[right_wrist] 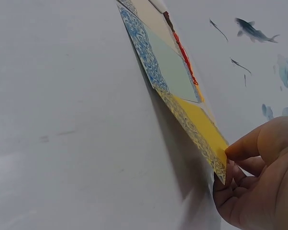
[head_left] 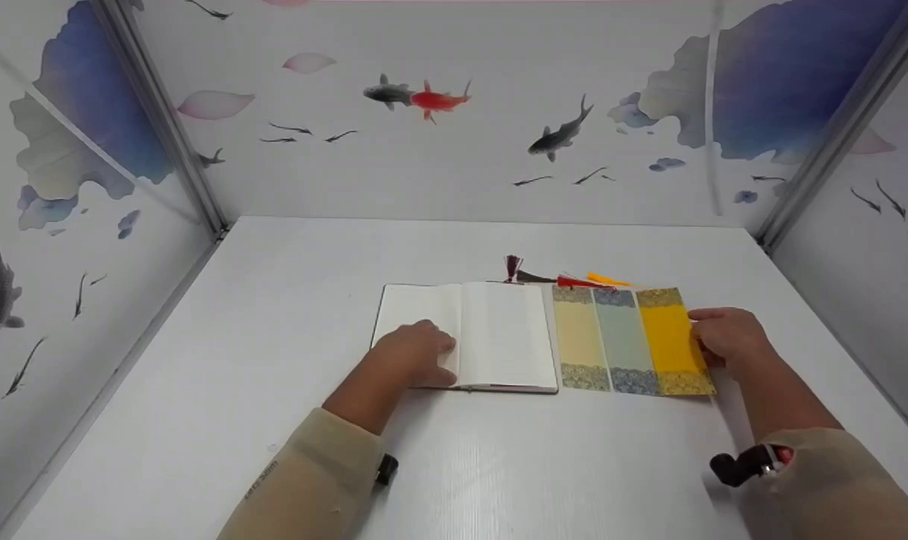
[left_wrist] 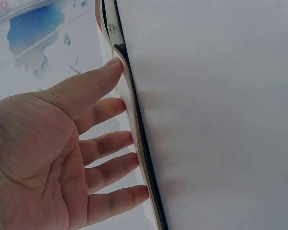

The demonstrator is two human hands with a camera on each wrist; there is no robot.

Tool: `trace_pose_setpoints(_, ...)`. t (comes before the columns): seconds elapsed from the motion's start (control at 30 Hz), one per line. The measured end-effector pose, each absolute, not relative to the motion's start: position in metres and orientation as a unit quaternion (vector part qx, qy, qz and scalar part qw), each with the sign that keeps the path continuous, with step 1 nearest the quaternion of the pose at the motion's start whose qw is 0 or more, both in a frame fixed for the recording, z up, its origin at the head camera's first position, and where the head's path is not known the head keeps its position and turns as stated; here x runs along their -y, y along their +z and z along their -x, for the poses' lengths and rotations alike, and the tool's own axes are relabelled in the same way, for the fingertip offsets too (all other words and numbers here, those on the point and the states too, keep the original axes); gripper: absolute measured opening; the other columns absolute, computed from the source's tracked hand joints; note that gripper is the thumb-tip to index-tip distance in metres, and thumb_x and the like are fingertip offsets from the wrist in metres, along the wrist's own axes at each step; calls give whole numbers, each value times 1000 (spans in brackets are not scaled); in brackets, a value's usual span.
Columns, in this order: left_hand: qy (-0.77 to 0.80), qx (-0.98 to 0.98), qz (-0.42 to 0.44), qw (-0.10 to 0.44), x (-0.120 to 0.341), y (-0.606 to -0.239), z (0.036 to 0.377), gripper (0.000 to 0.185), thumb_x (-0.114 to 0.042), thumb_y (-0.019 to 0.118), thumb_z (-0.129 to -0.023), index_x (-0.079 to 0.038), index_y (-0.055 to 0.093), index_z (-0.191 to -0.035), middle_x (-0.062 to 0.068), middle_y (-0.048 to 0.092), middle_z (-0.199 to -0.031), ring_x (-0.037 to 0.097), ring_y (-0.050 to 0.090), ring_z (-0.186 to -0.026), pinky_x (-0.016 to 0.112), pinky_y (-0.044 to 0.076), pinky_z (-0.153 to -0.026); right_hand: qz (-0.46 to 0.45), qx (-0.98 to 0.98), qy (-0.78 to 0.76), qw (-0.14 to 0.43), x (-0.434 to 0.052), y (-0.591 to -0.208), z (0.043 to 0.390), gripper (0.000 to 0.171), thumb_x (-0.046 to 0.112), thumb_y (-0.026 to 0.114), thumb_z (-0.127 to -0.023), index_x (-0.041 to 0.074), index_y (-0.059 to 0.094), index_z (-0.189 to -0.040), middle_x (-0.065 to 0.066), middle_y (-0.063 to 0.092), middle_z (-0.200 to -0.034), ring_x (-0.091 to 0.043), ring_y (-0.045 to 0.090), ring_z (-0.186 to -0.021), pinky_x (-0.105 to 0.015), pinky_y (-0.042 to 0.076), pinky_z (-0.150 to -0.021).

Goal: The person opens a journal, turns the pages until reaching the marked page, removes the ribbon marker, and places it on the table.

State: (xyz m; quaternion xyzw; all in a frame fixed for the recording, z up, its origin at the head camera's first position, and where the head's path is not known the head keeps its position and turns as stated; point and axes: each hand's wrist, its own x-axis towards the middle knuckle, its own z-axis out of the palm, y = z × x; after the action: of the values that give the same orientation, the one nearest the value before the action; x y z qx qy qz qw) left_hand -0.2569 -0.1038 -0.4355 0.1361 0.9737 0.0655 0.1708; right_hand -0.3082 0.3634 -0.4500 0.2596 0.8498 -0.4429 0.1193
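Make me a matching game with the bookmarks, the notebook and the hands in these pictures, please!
Things:
1. yellow bookmark
2. open notebook
3. cream bookmark
4. pale green bookmark

Places or states:
A. middle one of the three bookmarks
B. its edge pinched by the right hand
C. right next to the notebook
D. the left hand rests flat on its left page

Pairs: 1-B, 2-D, 3-C, 4-A
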Motion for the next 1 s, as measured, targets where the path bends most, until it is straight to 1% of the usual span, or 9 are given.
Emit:
trace_pose_setpoints(0.13, 68, -974, -138, 168, 103, -435, 256, 65, -44, 75, -98, -23, 58, -156, 6, 53, -163, 29, 50, -151, 49, 43, -125, -252, -859, -429, 119, -364, -451, 308, 59, 14, 47, -106, 9, 42, -164, -28, 40, -166, -30, 59, -108, -26, 60, -82)
trace_pose_setpoints(0.3, 66, -975, -132, 169, 103, -434, 255, 65, -45, 75, -98, -24, 57, -157, 5, 52, -164, 28, 50, -152, 48, 43, -125, -251, -865, -418, 118, -365, -451, 308, 60, 14, 48, -104, 8, 44, -163, -28, 39, -166, -30, 59, -106, -26, 59, -80)
trace_pose_setpoints(0.53, 68, -974, -141, 163, 104, -427, 250, 62, -42, 74, -99, -22, 59, -155, 7, 53, -162, 31, 52, -150, 50, 45, -123, -236, -871, -417, 106, -364, -451, 305, 64, 18, 52, -102, 5, 42, -163, -29, 39, -166, -31, 56, -112, -25, 57, -76)
trace_pose_setpoints(0.67, 68, -974, -141, 164, 104, -427, 249, 62, -42, 74, -99, -22, 58, -156, 7, 53, -162, 31, 52, -150, 49, 44, -124, -233, -873, -417, 103, -362, -450, 303, 63, 23, 52, -104, 5, 41, -164, -29, 39, -165, -31, 54, -115, -27, 56, -77)
trace_pose_setpoints(0.77, 69, -974, -139, 166, 103, -428, 250, 64, -43, 74, -99, -22, 57, -157, 7, 53, -163, 30, 51, -151, 49, 43, -125, -226, -879, -407, 98, -362, -448, 302, 62, 28, 51, -108, 7, 40, -165, -28, 38, -168, -33, 53, -121, -29, 56, -87)
trace_pose_setpoints(0.83, 70, -974, -138, 167, 103, -429, 251, 64, -43, 75, -99, -22, 57, -157, 6, 53, -163, 29, 51, -151, 48, 43, -125, -223, -882, -405, 92, -360, -446, 302, 62, 31, 51, -109, 9, 39, -166, -28, 35, -170, -36, 51, -126, -34, 57, -98)
trace_pose_setpoints(0.93, 69, -974, -138, 166, 104, -429, 252, 64, -43, 75, -99, -22, 58, -156, 6, 53, -162, 29, 51, -150, 48, 43, -125, -220, -879, -415, 87, -352, -442, 302, 62, 32, 53, -109, 12, 39, -166, -26, 32, -172, -39, 48, -133, -41, 52, -112)
trace_pose_setpoints(1.0, 67, -974, -139, 165, 104, -429, 251, 63, -43, 75, -98, -23, 58, -155, 6, 54, -161, 29, 52, -149, 48, 44, -124, -220, -874, -425, 87, -342, -439, 302, 63, 32, 54, -108, 14, 39, -166, -24, 34, -172, -40, 47, -135, -43, 50, -116)
